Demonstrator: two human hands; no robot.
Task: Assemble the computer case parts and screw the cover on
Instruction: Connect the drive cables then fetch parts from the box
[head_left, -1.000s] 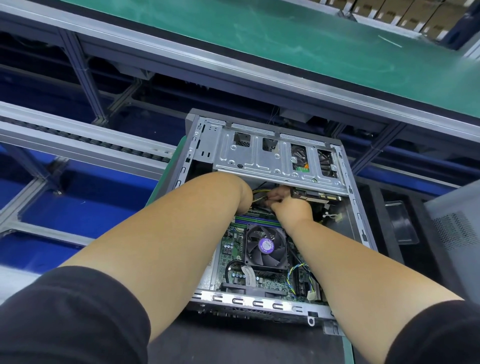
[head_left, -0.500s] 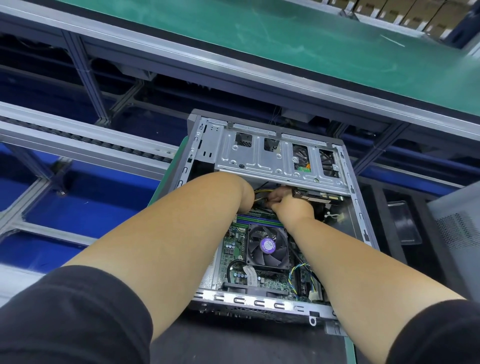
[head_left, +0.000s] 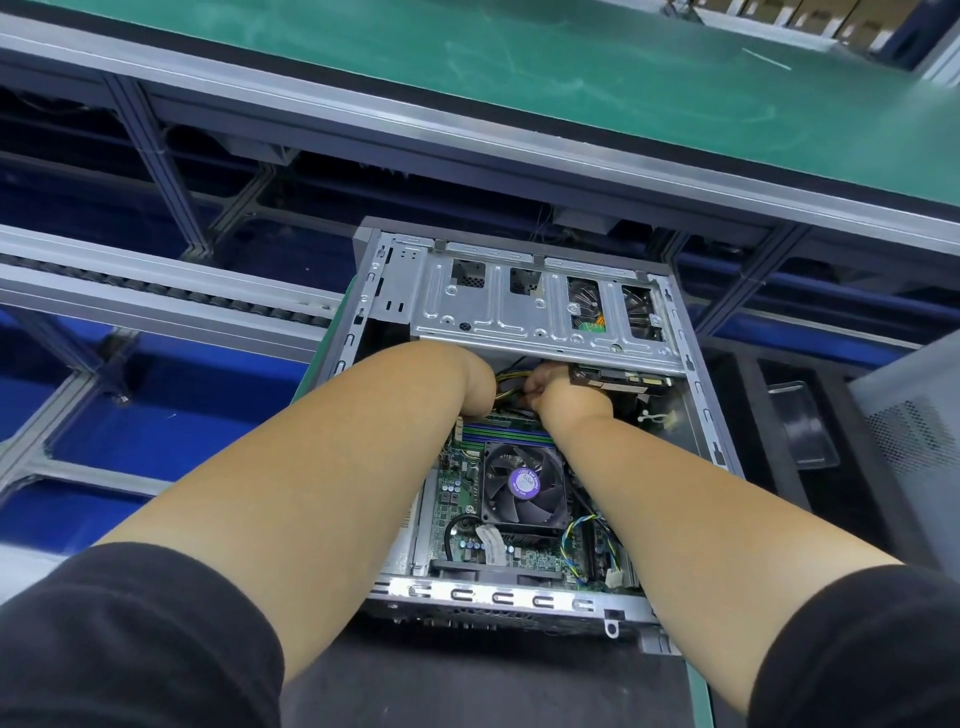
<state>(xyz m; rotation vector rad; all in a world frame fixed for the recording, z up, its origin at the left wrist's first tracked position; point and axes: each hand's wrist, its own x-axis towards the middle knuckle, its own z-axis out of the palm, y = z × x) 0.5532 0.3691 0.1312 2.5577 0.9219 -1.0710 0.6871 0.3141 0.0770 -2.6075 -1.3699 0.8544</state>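
Note:
The open grey computer case (head_left: 519, 597) lies flat in front of me, with the motherboard and a black CPU fan (head_left: 524, 483) exposed. A metal drive cage (head_left: 519, 312) spans its far end. Both my arms reach in under the cage's near edge. My right hand (head_left: 563, 389) has its fingers curled round a yellow and black cable bundle (head_left: 511, 382). My left hand (head_left: 475, 384) is bent down at the wrist right beside the bundle, and its fingers are hidden. A grey perforated cover panel (head_left: 914, 431) stands at the right edge.
A black plastic tray (head_left: 800, 426) lies to the right of the case on a dark mat. A green conveyor belt (head_left: 571, 78) runs across the far side, above aluminium frame rails (head_left: 156, 291) and blue flooring at the left.

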